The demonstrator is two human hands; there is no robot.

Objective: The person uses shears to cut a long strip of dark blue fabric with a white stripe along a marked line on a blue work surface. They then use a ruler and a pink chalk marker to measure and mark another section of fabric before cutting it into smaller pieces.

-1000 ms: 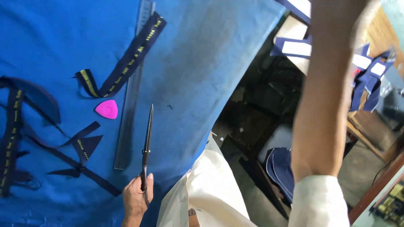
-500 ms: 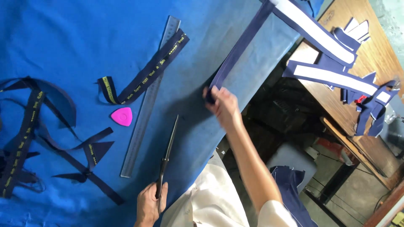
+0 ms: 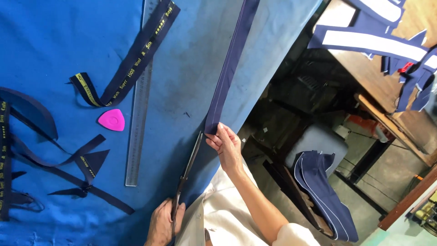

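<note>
My left hand (image 3: 161, 224) grips the handles of long dark scissors (image 3: 187, 171), whose blades lie flat on the blue cloth-covered table (image 3: 59, 50) and point up toward the end of a strip. My right hand (image 3: 226, 146) pinches the near end of a long navy fabric strip (image 3: 230, 64) with a pale edge. The strip runs up along the table's right side and out of view. The scissor tips lie just left of my right fingers.
A clear ruler (image 3: 139, 114), a pink chalk piece (image 3: 112, 120) and dark ribbon offcuts with yellow lettering (image 3: 132, 64) lie left of the scissors. Off the table edge stand a stool with navy fabric (image 3: 323, 182) and a wooden bench with navy-and-white pieces (image 3: 373, 41).
My right hand has pulled the navy strip down along the table toward me, its end now beside the scissor tips. My left hand stays on the scissors.
</note>
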